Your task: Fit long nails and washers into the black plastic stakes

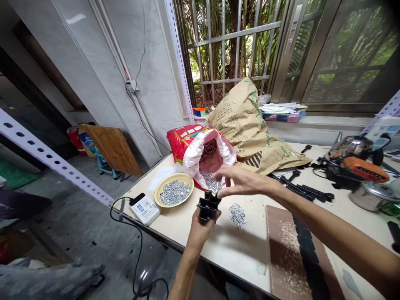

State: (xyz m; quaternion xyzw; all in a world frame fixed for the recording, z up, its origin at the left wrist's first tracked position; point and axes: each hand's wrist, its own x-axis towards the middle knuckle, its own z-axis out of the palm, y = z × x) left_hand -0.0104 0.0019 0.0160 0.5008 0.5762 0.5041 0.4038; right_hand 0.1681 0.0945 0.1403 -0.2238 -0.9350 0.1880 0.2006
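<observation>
My left hand (200, 229) is closed around a small black plastic part (208, 206), held upright just above the table's front. My right hand (239, 180) reaches across from the right, directly over the black part. Its fingers are bent together at the mouth of a red bag (177, 146) with a white lining; what they pinch, if anything, is too small to tell. Beside these fingertips lie thin silvery metal pins (210, 182) on the bag's lip, and reddish-brown screws or nails (210, 151) lie deeper inside. A pile of small silvery metal pieces (238, 215) rests on the table below my right wrist.
A yellow bowl (157, 199) of small metal pieces and a white box with a cable (144, 209) stand at left. Behind sits a brown paper sack (240, 121). Black parts (308, 192), an orange power tool (364, 168), a pot (373, 195) and a brown board (281, 254) are at right.
</observation>
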